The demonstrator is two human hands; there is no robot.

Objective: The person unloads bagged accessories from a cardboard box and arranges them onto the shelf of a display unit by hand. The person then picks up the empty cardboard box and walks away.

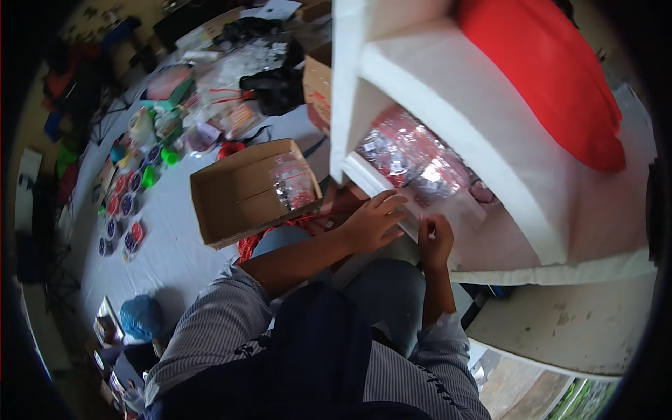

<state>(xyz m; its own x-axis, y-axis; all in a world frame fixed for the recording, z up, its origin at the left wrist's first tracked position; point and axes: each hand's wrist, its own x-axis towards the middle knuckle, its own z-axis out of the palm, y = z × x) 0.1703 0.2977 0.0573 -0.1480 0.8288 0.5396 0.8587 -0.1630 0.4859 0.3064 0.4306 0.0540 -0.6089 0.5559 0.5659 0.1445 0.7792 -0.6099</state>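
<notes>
My left hand [378, 222] is over the front edge of a white compartment [367, 175], palm down with its fingers loosely apart. Close by on the right, my right hand [435, 241] has its fingers pinched together; what they hold, if anything, is too small to tell. Just beyond both hands, a pile of clear zip bags [420, 157] with red seal strips lies inside the compartment. A pale, see-through sheet or bag [455, 210] is near my right fingertips. Left of my hands, an open cardboard box [241, 192] contains several similar small bags [292, 182].
A red cloth or cushion [553, 77] rests on the curved white panel [448, 91]. Round tubs [127, 203], plastic bags and black bags [276, 91] spread over the pale-covered table [175, 245]. A blue bundle [141, 317] sits near the table's lower edge. Red cord [250, 246] lies beside the box.
</notes>
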